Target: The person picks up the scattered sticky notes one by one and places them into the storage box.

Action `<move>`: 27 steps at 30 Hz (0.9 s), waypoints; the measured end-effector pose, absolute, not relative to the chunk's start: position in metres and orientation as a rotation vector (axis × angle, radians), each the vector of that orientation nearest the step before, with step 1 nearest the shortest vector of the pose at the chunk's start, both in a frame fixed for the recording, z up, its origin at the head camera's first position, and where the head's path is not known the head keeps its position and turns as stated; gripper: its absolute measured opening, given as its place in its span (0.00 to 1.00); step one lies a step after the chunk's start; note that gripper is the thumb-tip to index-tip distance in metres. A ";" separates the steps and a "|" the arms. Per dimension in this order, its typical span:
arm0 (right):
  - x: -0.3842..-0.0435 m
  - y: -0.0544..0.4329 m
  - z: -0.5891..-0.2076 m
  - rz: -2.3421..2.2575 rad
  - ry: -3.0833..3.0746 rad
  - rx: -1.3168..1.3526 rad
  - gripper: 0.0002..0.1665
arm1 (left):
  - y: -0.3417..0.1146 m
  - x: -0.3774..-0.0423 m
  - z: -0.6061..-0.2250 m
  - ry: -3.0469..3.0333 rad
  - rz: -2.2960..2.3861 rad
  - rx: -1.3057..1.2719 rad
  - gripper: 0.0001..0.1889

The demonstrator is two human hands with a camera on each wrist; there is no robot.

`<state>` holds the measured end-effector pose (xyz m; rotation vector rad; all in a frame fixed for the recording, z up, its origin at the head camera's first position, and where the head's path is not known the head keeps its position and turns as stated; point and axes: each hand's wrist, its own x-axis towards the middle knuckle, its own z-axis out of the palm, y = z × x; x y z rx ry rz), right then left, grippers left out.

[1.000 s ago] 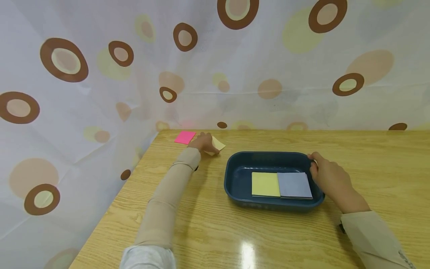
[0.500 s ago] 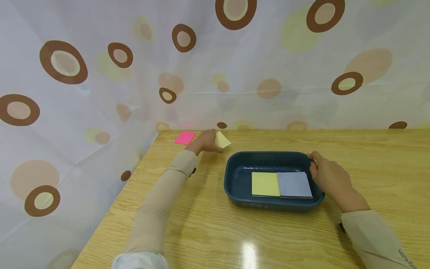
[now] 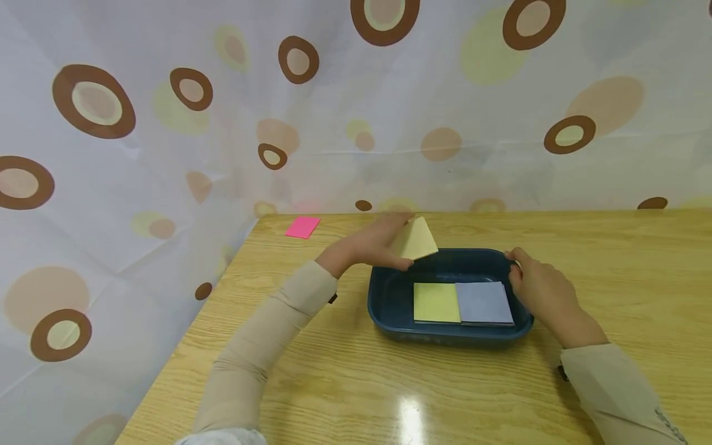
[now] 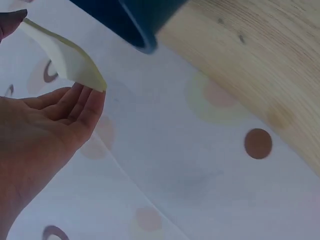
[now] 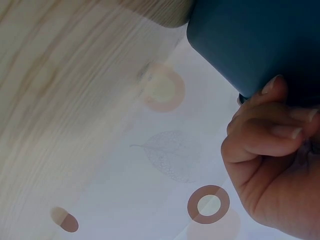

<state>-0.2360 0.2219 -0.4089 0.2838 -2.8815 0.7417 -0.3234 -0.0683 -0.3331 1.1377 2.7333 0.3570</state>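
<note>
Between thumb and fingers my left hand point(image 3: 374, 242) pinches a pale yellow sticky note pad point(image 3: 416, 240), raised over the back left rim of a dark blue basin point(image 3: 392, 309). In the left wrist view that pad point(image 4: 70, 57) bends slightly between thumb and fingertips. My right hand point(image 3: 547, 295) grips the basin's right rim; the right wrist view shows its fingers point(image 5: 265, 135) curled at the basin wall point(image 5: 235, 45). Inside the basin, a yellow pad point(image 3: 436, 303) and a grey-blue pad point(image 3: 484, 303) lie side by side.
A pink sticky note pad point(image 3: 303, 227) lies at the far left corner of the wooden table point(image 3: 334, 383). Behind the table and along its left side hangs a white sheet point(image 3: 222, 142) patterned with circles.
My left hand has lifted the pale yellow pad off the table and carried it right, to above the basin's rim. The right hand stays on the basin.
</note>
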 end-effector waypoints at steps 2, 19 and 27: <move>-0.236 0.222 -0.408 0.742 -2.882 0.282 0.22 | -0.056 -0.314 -0.333 2.663 0.213 1.178 0.49; -0.239 0.220 -0.408 0.733 -2.875 0.287 0.21 | -0.004 -0.291 -0.373 2.426 -0.527 1.197 0.46; -0.238 0.222 -0.409 0.732 -2.868 0.282 0.20 | 0.000 -0.290 -0.378 2.413 -0.503 1.196 0.43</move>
